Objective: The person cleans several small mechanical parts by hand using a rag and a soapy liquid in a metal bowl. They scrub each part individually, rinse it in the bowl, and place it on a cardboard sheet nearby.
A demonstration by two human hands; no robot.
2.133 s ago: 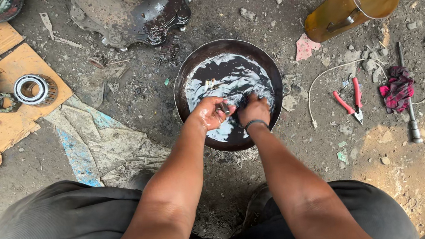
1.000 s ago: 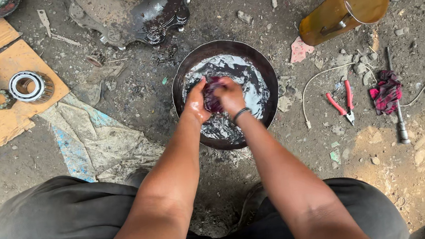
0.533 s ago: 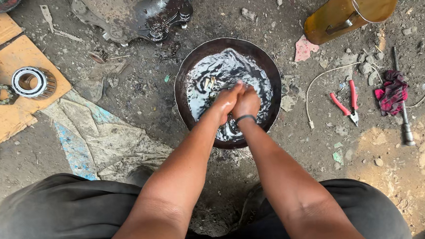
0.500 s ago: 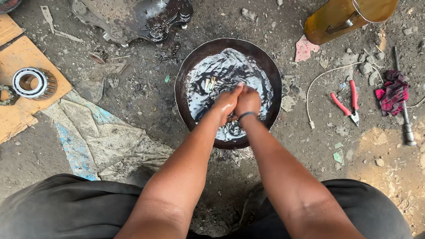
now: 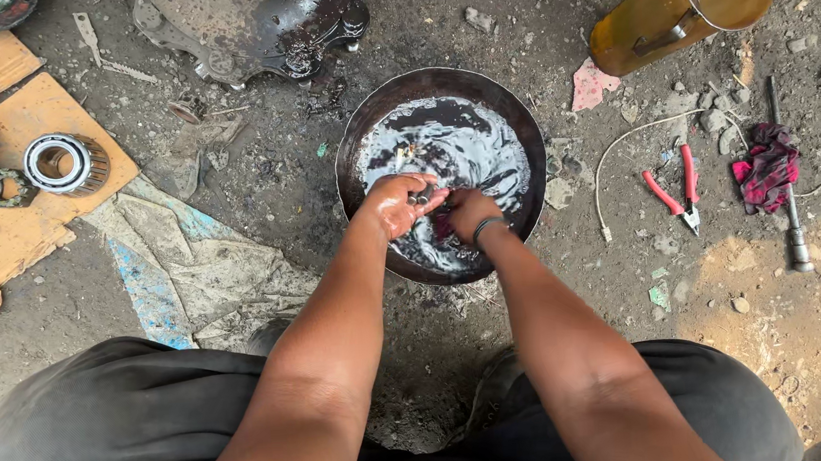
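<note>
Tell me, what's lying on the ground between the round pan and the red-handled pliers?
In the head view, between the pan and the pliers lies a thin whitish cord, curving over dirt and small stones.

Black round pan (image 5: 356, 138) with grey, silvery-swirled liquid (image 5: 467, 149). At 3 o'clock, red-handled pliers (image 5: 672, 188) and dark red checked rag (image 5: 767, 167). At 1 o'clock, amber-brown jug (image 5: 674, 5). At 9 o'clock, orange cardboard (image 5: 16, 229), silver bearing ring (image 5: 59, 162), faded blue-streaked sheet (image 5: 159, 277).

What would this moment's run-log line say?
left hand: gripping small metal part | right hand: in dark liquid, contents unclear | round pan: on dirt | red pliers: lying to the right
</note>
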